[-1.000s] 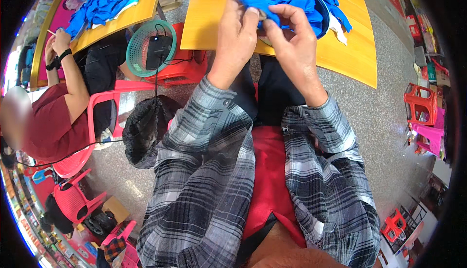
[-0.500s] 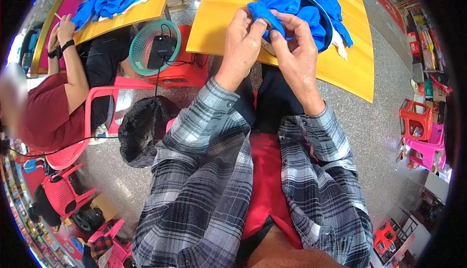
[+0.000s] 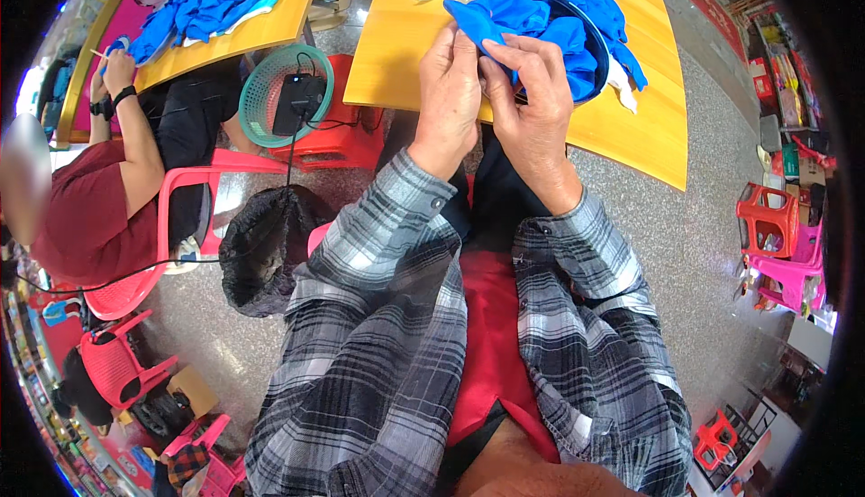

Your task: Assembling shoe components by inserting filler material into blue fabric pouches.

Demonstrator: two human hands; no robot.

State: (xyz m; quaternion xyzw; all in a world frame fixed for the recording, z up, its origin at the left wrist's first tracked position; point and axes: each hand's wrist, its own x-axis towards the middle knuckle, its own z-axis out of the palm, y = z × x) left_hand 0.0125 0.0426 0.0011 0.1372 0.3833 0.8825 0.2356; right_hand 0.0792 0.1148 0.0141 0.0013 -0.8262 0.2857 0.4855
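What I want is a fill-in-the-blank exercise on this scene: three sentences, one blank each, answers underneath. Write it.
1. The right hand, close beside the left hand, pinches limp material coloured ____.
2. The mesh basket, with a black device in it, seems to rest on a stool coloured ____.
3. The co-worker in a dark red top is on the camera wearer's ____ side.

Missing words: blue; red; left.

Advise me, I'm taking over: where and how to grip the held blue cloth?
Probably pinch the blue cloth by its pointed corner, coming from the far left: that corner juts out free, while the left hand and right hand are nearer.
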